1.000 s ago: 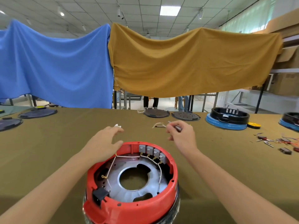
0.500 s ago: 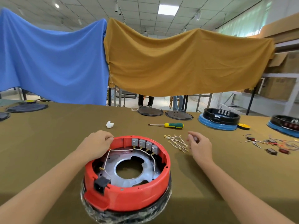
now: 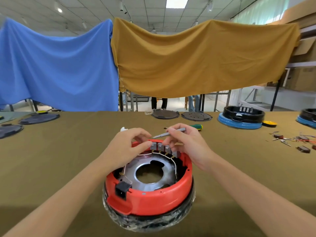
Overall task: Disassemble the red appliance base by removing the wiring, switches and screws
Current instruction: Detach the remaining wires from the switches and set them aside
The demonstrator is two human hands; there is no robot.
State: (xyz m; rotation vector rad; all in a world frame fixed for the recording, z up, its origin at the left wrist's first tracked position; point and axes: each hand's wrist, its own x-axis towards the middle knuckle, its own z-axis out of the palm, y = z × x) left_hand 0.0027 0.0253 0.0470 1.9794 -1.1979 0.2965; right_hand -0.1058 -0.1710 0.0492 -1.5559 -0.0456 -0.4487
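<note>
The red appliance base (image 3: 153, 200) lies upside down on the olive table, wrapped in plastic film at the bottom. Inside sit a metal plate (image 3: 148, 171), white wires (image 3: 173, 163) and a row of grey switches (image 3: 160, 147) along the far rim. A black power socket (image 3: 121, 190) sits at the near left. My left hand (image 3: 126, 147) rests on the far rim, its thumb touching the leftmost switch. My right hand (image 3: 188, 142) holds a thin grey tool (image 3: 168, 133) whose tip points left over the switches, fingers touching the right switches.
A green-handled screwdriver (image 3: 196, 126) lies behind my right hand. Loose removed parts and wires (image 3: 294, 141) lie at the right. Black-and-blue bases (image 3: 241, 117) and dark round covers (image 3: 165, 114) stand along the far edge. A small white piece (image 3: 123, 129) sits behind my left hand.
My right hand came back from the table to the switches, now holding the grey tool. My left hand moved along the rim to the leftmost switch. The camera tilted.
</note>
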